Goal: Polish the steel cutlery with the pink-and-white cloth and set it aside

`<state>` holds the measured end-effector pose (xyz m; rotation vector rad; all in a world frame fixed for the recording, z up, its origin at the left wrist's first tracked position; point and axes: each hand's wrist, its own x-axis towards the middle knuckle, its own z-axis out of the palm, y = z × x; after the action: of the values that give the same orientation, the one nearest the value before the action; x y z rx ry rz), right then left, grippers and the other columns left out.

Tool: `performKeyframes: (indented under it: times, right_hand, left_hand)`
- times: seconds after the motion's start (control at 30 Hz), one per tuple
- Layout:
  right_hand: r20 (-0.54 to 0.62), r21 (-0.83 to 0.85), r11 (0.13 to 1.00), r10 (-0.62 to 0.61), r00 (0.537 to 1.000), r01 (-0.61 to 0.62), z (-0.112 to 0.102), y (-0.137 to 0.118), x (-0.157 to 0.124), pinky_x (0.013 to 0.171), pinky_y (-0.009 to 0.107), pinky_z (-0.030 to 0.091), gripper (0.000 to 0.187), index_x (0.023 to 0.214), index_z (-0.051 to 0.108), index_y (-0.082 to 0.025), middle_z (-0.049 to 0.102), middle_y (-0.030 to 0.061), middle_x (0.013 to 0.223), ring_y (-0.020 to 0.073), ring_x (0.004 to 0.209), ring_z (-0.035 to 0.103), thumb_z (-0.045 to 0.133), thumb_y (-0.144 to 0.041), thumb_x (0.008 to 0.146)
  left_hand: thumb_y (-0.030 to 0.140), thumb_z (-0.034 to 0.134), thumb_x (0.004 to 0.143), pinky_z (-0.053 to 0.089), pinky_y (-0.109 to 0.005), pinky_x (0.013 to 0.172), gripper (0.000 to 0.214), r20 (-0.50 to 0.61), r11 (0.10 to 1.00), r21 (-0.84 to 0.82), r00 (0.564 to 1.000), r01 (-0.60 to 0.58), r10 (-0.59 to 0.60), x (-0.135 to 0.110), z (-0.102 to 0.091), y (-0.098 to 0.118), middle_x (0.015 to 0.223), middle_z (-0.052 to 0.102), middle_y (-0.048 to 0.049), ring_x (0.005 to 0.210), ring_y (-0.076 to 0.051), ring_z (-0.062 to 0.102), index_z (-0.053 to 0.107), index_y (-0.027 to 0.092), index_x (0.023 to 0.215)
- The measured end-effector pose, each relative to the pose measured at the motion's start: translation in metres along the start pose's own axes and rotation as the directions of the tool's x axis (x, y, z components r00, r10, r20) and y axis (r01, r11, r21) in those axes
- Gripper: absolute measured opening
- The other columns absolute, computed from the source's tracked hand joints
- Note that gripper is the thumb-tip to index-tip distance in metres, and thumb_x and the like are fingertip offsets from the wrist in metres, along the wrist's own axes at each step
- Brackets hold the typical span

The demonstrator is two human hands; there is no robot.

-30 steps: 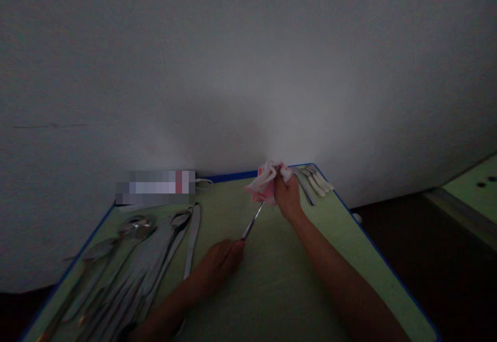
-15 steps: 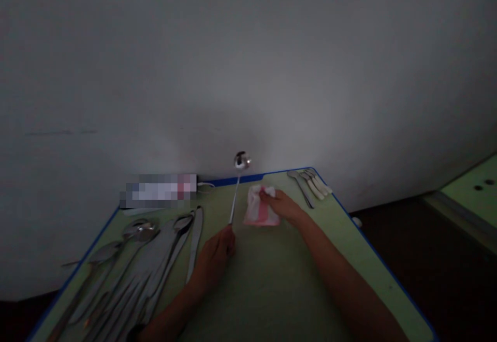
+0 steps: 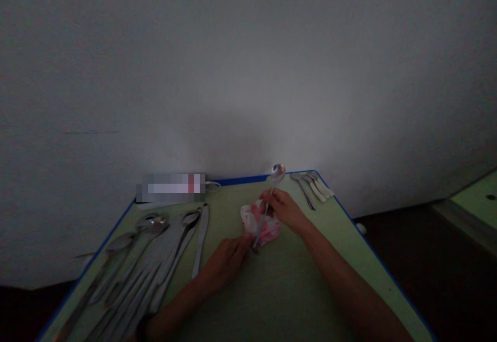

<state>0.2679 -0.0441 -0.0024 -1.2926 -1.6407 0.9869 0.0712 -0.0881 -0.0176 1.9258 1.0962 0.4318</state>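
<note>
A shiny metal spoon [image 3: 278, 173] slants over the table, bowl up and away from me. My right hand [image 3: 285, 210] is closed around its upper handle, with a pink and white cloth [image 3: 252, 218] bunched under the fingers. Near the lower end of the handle, my left hand [image 3: 233, 254] pinches the spoon; the cloth lies against its fingertips. Part of the handle crosses in front of the cloth. Exactly how the left fingers grip is hard to make out in the dim light.
Several spoons [image 3: 157, 223], forks and knives [image 3: 200, 238] lie at the left of the green table [image 3: 303, 290]. A spoon and white-handled forks [image 3: 318, 189] lie at the far right corner. A pixelated box [image 3: 171, 188] with a white cord stands against the wall [image 3: 248, 73].
The spoon has moved right and down onto the cloth. My right hand, holding only the cloth before, now also grips the spoon's upper handle; my left hand has shifted right to the handle's lower end.
</note>
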Motion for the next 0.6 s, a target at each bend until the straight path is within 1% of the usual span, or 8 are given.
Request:
performKeyframes:
  times: [0.03,0.07,0.1,0.13,0.2,0.3,0.47,0.6]
  right_hand:
    - [-0.075,-0.147,0.988,0.03,0.997,-0.041,-0.009,0.002,0.0,0.052,0.021,0.041,0.043,0.097,0.053,-0.012,0.062,0.0039,0.069,0.01,0.054,0.053,0.021,-0.041,0.091]
    - [-0.141,-0.371,0.923,0.058,0.988,-0.107,-0.019,0.005,0.001,0.055,0.022,0.042,0.045,0.097,0.054,-0.012,0.062,0.0046,0.07,0.0108,0.057,0.056,0.016,-0.037,0.093]
    - [-0.179,-0.59,0.789,0.08,0.981,-0.172,-0.03,0.007,0.001,0.061,0.022,0.043,0.044,0.098,0.054,-0.014,0.064,0.0054,0.076,0.0113,0.066,0.059,0.014,-0.031,0.093]
    - [-0.194,-0.655,0.727,0.101,0.976,-0.206,-0.039,0.01,0.002,0.068,0.024,0.043,0.039,0.097,0.056,-0.013,0.065,0.0084,0.083,0.0138,0.075,0.06,0.021,-0.028,0.092]
    - [-0.214,-0.731,0.63,0.154,0.965,-0.262,-0.052,0.017,0.001,0.074,0.028,0.043,0.033,0.095,0.058,-0.009,0.065,0.0148,0.088,0.0199,0.084,0.061,0.03,-0.024,0.089]
    - [-0.247,-0.79,0.514,0.233,0.941,-0.335,-0.053,0.03,-0.001,0.077,0.033,0.043,0.031,0.101,0.057,-0.006,0.063,0.0207,0.093,0.0255,0.09,0.061,0.033,-0.019,0.086]
    - [-0.28,-0.847,0.379,0.276,0.919,-0.372,-0.039,0.041,0.002,0.076,0.034,0.044,0.036,0.112,0.05,-0.007,0.062,0.0195,0.101,0.0248,0.093,0.061,0.027,-0.01,0.084]
    - [-0.291,-0.872,0.325,0.255,0.922,-0.365,-0.036,0.038,0.006,0.075,0.032,0.044,0.038,0.114,0.048,-0.007,0.059,0.0197,0.106,0.0239,0.094,0.06,0.024,-0.008,0.086]
  left_hand:
    - [0.043,0.019,0.092,0.036,-0.022,0.055,0.049,0.016,0.999,0.035,1.0,-0.014,0.014,-0.002,-0.004,0.003,0.053,0.048,0.0035,0.053,-0.013,0.051,0.056,0.019,0.071]
    - [0.042,0.019,0.092,0.037,-0.022,0.057,0.048,0.029,0.995,0.094,0.999,-0.033,0.03,-0.003,-0.009,0.006,0.056,0.052,0.0027,0.056,-0.014,0.053,0.058,0.019,0.077]
    - [0.042,0.022,0.092,0.038,-0.023,0.06,0.044,0.034,0.985,0.165,0.998,-0.054,0.049,-0.004,-0.013,0.007,0.061,0.056,0.0012,0.06,-0.015,0.055,0.059,0.02,0.08]
    - [0.041,0.026,0.091,0.038,-0.024,0.062,0.041,0.029,0.969,0.235,0.997,-0.071,0.066,-0.004,-0.018,0.009,0.068,0.06,-0.0006,0.065,-0.016,0.057,0.06,0.02,0.082]
    - [0.038,0.03,0.09,0.039,-0.024,0.064,0.035,0.029,0.937,0.338,0.996,-0.094,0.089,-0.002,-0.027,0.009,0.079,0.064,-0.0033,0.072,-0.017,0.058,0.06,0.02,0.085]
    - [0.035,0.031,0.089,0.039,-0.024,0.066,0.033,0.047,0.904,0.412,0.994,-0.113,0.103,0.001,-0.039,0.01,0.086,0.066,-0.0042,0.076,-0.018,0.059,0.061,0.021,0.089]
    - [0.043,0.032,0.088,0.039,-0.024,0.062,0.037,0.222,0.886,0.447,0.975,-0.125,0.026,-0.005,-0.067,0.007,0.077,0.066,-0.0026,0.069,-0.017,0.06,0.062,0.023,0.091]
    - [0.048,0.033,0.085,0.039,-0.025,0.059,0.041,0.171,0.852,0.523,0.983,-0.034,-0.066,-0.01,-0.09,-0.012,0.077,0.066,-0.0051,0.069,-0.02,0.061,0.063,0.021,0.081]
